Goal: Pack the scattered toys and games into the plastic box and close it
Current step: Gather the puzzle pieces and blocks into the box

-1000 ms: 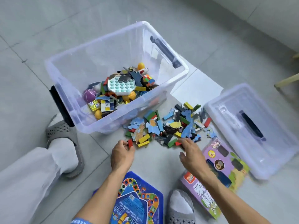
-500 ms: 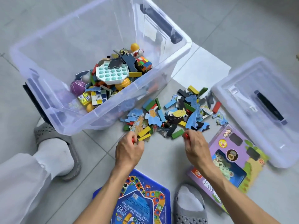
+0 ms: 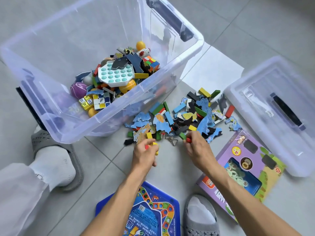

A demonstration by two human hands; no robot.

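Blocks and puzzle bits lie in a heap on the floor beside the open box. Left hand grasps a few blocks, right hand pinches a red one. Better to gather full handfuls, then drop them over the near wall.

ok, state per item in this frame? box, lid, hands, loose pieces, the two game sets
plastic box: open, tilted, partly filled with toys
lid: off, lying on the floor right of the pile
left hand: gripping red and yellow blocks
right hand: pinching a red block
pile of blocks and puzzle pieces: loose on the floor, unpacked
purple game box: on the floor, unpacked
blue game board: on the floor, unpacked
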